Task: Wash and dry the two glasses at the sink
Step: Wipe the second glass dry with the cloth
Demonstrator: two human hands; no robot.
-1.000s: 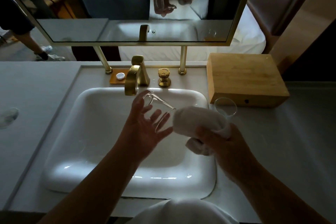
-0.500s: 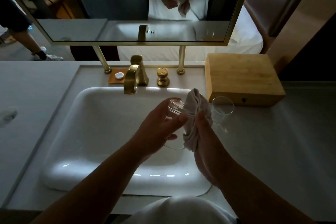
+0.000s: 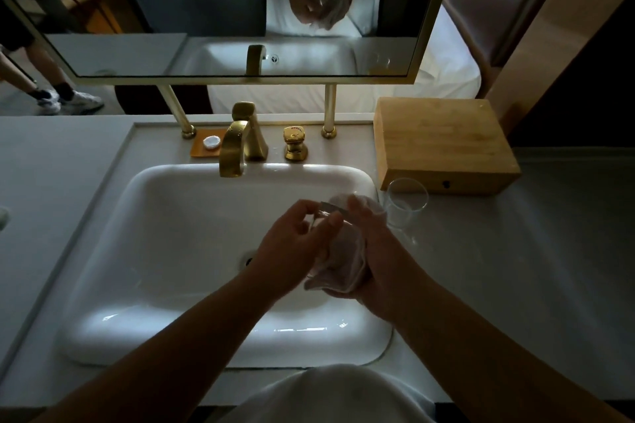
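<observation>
Head view: glass (image 3: 326,216) held over the sink (image 3: 192,216), long axis toward the tap; left hand (image 3: 295,244) pinches its rim, right hand (image 3: 374,251) clasps the cloth (image 3: 343,268) round it. Second glass (image 3: 407,206) upright just right, nearer the right hand.

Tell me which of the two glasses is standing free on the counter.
The glass right of the sink, before the wooden box. Nobody touches it. The other glass is held above the basin, in both hands with the cloth.

Brushed gold metal tap (image 3: 237,148); glossy white ceramic sink (image 3: 192,223); clear, smooth glass tumbler (image 3: 405,208) on a matt grey counter (image 3: 515,268); pale matt wooden box (image 3: 443,144); soft white cloth (image 3: 343,261).
</observation>
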